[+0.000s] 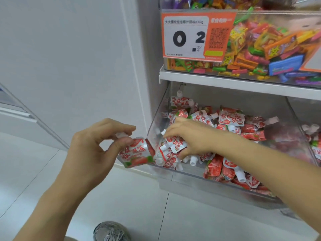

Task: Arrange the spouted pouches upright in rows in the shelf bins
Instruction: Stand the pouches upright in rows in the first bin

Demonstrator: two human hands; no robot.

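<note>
Down at the bottom edge, a grey laced shoe (112, 232) is cut off by the frame, standing on pale glossy floor tiles (139, 214). Up from there, the left hand (97, 145) pinches a strawberry pouch (137, 153) by its white spout between thumb and fingertips, the crinkly red-and-white foil hanging just outside the clear bin's (182, 178) left front corner. The right hand (189, 138) reaches into the bin, fingers curled around a second pouch (175, 143) near the left wall (the fingertips themselves are hidden behind the packet). Inside, the heap of pouches (231, 129) lies jumbled, spouts pointing every way, a few propped against the back left; those under the forearm are covered. The bin's transparent front is hazy and reflective, so the lower layer is hard to read. To the right, a neighbouring bin (312, 136) runs off frame. Above the white shelf board (225, 82), another clear bin holds bright flat candy packs (260, 49), fronted by an orange price tag (198, 35) reading 0.2, its small print blurred.
</note>
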